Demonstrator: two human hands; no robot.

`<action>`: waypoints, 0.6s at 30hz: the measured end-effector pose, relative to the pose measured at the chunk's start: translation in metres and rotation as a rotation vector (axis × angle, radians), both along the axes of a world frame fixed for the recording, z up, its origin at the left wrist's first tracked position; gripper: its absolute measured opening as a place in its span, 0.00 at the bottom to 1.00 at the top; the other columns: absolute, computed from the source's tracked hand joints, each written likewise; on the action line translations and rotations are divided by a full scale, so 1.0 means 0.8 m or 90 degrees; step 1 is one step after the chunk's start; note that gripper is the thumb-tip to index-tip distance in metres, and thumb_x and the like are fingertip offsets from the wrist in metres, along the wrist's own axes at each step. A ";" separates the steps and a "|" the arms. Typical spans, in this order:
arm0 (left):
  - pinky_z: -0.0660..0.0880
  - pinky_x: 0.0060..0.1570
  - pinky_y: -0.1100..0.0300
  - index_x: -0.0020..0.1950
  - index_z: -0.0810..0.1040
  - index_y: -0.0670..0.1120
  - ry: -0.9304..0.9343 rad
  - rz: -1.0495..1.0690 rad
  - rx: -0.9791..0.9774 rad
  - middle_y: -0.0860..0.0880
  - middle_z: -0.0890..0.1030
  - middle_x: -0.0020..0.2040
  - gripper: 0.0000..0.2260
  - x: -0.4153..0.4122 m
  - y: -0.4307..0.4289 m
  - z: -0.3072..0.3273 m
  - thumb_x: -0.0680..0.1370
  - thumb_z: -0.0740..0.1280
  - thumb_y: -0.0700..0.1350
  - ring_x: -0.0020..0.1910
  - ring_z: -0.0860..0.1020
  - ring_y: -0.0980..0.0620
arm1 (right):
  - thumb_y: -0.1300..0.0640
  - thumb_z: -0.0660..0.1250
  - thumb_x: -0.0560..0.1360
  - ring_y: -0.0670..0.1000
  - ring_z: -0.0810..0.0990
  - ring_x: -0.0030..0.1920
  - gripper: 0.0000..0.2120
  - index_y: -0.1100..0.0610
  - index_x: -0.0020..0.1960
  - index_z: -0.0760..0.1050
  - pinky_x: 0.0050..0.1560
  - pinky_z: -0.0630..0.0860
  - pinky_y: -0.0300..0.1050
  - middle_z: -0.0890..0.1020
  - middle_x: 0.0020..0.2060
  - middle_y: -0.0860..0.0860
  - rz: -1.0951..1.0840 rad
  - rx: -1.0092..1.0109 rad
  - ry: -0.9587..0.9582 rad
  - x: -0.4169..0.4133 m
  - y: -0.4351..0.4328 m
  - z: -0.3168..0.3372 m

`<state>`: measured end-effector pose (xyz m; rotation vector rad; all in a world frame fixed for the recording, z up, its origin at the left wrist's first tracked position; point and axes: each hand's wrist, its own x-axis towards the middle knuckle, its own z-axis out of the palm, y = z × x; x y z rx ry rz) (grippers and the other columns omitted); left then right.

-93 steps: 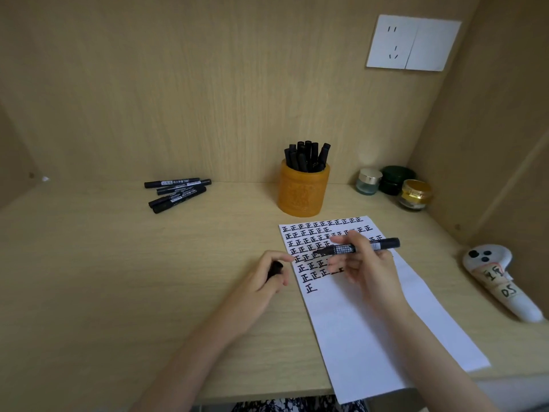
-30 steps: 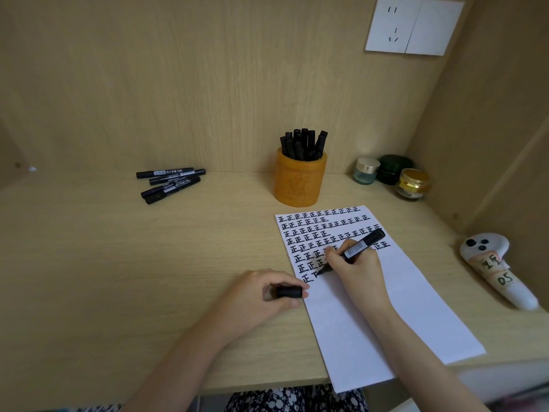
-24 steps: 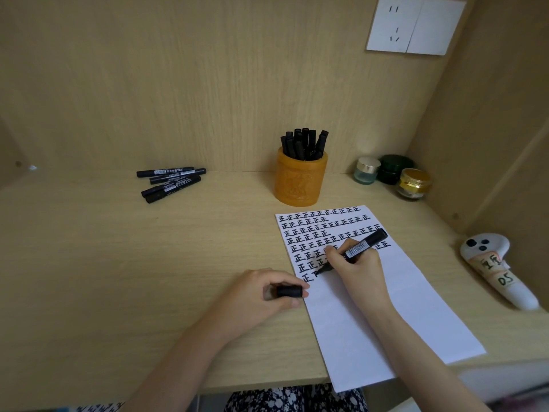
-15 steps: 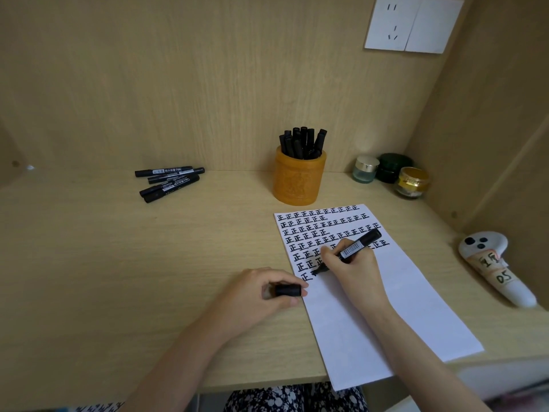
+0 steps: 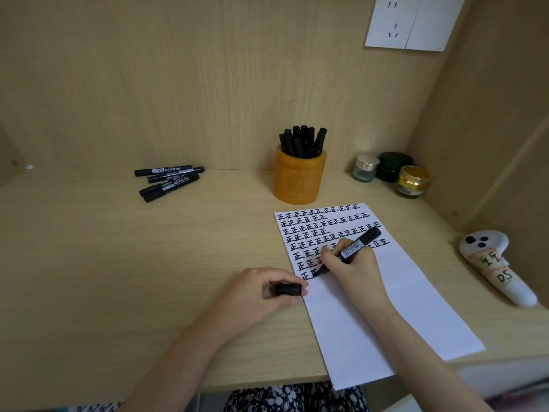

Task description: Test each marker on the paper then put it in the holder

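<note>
The right hand (image 5: 353, 270) grips the uncapped marker (image 5: 355, 248), tip on the paper (image 5: 386, 310) at the lowest row of marks; the left hand (image 5: 258, 297) pinches the cap (image 5: 288, 289) at the sheet's edge. The holder (image 5: 298, 181) stands behind the paper. Advised — light, even strokes, then recap squarely before depositing.

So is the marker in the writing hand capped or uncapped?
Uncapped: the marker in the right hand has its bare tip on the paper, and the left hand holds the black cap.
</note>
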<state>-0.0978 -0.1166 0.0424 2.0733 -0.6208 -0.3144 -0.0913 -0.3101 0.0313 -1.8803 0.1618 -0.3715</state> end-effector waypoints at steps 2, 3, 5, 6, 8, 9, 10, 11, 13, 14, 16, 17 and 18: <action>0.65 0.31 0.76 0.54 0.80 0.58 0.000 0.000 -0.001 0.62 0.82 0.49 0.12 0.000 0.000 -0.001 0.73 0.71 0.45 0.29 0.71 0.72 | 0.63 0.69 0.73 0.43 0.65 0.25 0.13 0.66 0.32 0.70 0.27 0.62 0.34 0.68 0.20 0.42 -0.001 -0.005 0.000 0.000 0.000 0.000; 0.65 0.30 0.76 0.54 0.80 0.58 -0.001 0.000 -0.001 0.62 0.82 0.49 0.12 0.001 0.000 -0.002 0.73 0.71 0.45 0.29 0.71 0.71 | 0.64 0.69 0.73 0.43 0.64 0.25 0.14 0.65 0.32 0.70 0.27 0.62 0.34 0.68 0.20 0.42 -0.003 -0.006 0.000 0.000 0.000 -0.001; 0.64 0.30 0.75 0.54 0.80 0.58 0.001 0.000 -0.002 0.61 0.82 0.50 0.12 0.001 0.000 -0.003 0.73 0.71 0.45 0.27 0.70 0.70 | 0.64 0.68 0.73 0.43 0.63 0.25 0.15 0.60 0.30 0.67 0.27 0.61 0.33 0.67 0.19 0.42 -0.016 -0.011 -0.002 0.000 -0.001 -0.001; 0.64 0.29 0.75 0.54 0.80 0.58 0.001 0.001 -0.001 0.61 0.82 0.50 0.12 0.002 0.001 -0.003 0.73 0.71 0.45 0.27 0.70 0.69 | 0.64 0.68 0.73 0.43 0.63 0.24 0.16 0.59 0.30 0.66 0.26 0.61 0.33 0.67 0.19 0.42 -0.025 -0.013 -0.003 0.000 -0.001 -0.001; 0.64 0.29 0.74 0.54 0.80 0.57 0.003 0.001 -0.004 0.61 0.83 0.50 0.12 0.002 0.000 -0.003 0.73 0.71 0.45 0.26 0.69 0.69 | 0.64 0.68 0.73 0.43 0.64 0.24 0.17 0.57 0.29 0.65 0.26 0.61 0.33 0.67 0.20 0.43 -0.047 -0.013 -0.007 0.000 -0.003 -0.001; 0.64 0.29 0.74 0.54 0.81 0.57 0.004 0.000 -0.007 0.62 0.83 0.49 0.12 0.001 0.000 -0.002 0.73 0.71 0.45 0.26 0.69 0.69 | 0.64 0.67 0.73 0.43 0.64 0.25 0.17 0.57 0.29 0.64 0.26 0.61 0.34 0.67 0.21 0.44 -0.056 -0.013 -0.009 0.000 -0.003 -0.001; 0.64 0.29 0.75 0.54 0.81 0.57 0.003 0.000 -0.009 0.62 0.83 0.49 0.12 0.001 0.000 -0.002 0.73 0.71 0.45 0.26 0.70 0.70 | 0.64 0.67 0.73 0.43 0.64 0.25 0.17 0.57 0.29 0.64 0.26 0.62 0.34 0.68 0.21 0.45 -0.062 -0.012 -0.011 0.000 -0.003 -0.001; 0.64 0.29 0.75 0.55 0.81 0.57 0.002 -0.001 -0.008 0.62 0.83 0.49 0.12 0.001 0.000 -0.002 0.73 0.71 0.45 0.26 0.70 0.70 | 0.64 0.67 0.73 0.43 0.64 0.25 0.17 0.57 0.30 0.64 0.26 0.62 0.34 0.68 0.22 0.46 -0.065 -0.012 -0.010 0.000 -0.003 -0.001; 0.64 0.28 0.74 0.54 0.80 0.59 -0.002 -0.001 0.000 0.63 0.82 0.49 0.12 0.002 0.001 -0.005 0.73 0.71 0.46 0.25 0.69 0.67 | 0.64 0.68 0.73 0.44 0.64 0.25 0.16 0.58 0.30 0.65 0.25 0.61 0.34 0.68 0.23 0.47 -0.067 -0.016 -0.007 0.000 -0.003 0.000; 0.63 0.28 0.72 0.54 0.80 0.60 -0.003 -0.001 0.004 0.64 0.82 0.49 0.12 0.003 0.002 -0.006 0.73 0.71 0.48 0.25 0.68 0.65 | 0.64 0.67 0.73 0.44 0.65 0.26 0.16 0.58 0.30 0.65 0.26 0.61 0.34 0.68 0.23 0.48 -0.067 -0.017 -0.007 0.000 -0.003 0.000; 0.63 0.29 0.71 0.54 0.80 0.61 -0.005 0.000 0.003 0.64 0.82 0.49 0.12 0.004 0.003 -0.009 0.73 0.71 0.48 0.26 0.68 0.65 | 0.64 0.67 0.73 0.46 0.64 0.27 0.15 0.59 0.31 0.65 0.26 0.61 0.36 0.68 0.24 0.50 -0.066 -0.019 -0.008 0.001 -0.003 -0.001; 0.64 0.30 0.72 0.54 0.80 0.60 -0.003 -0.002 -0.005 0.63 0.82 0.49 0.12 0.004 0.002 -0.008 0.73 0.71 0.48 0.27 0.69 0.66 | 0.64 0.67 0.73 0.46 0.64 0.27 0.15 0.59 0.31 0.65 0.26 0.61 0.36 0.67 0.24 0.50 -0.067 -0.021 -0.006 0.001 -0.004 -0.002; 0.65 0.31 0.74 0.54 0.81 0.59 -0.001 -0.002 -0.016 0.61 0.83 0.49 0.12 0.003 0.001 -0.006 0.73 0.71 0.47 0.28 0.70 0.68 | 0.64 0.67 0.73 0.46 0.64 0.27 0.14 0.59 0.31 0.66 0.27 0.61 0.37 0.67 0.24 0.51 -0.068 -0.020 -0.007 0.001 -0.004 -0.002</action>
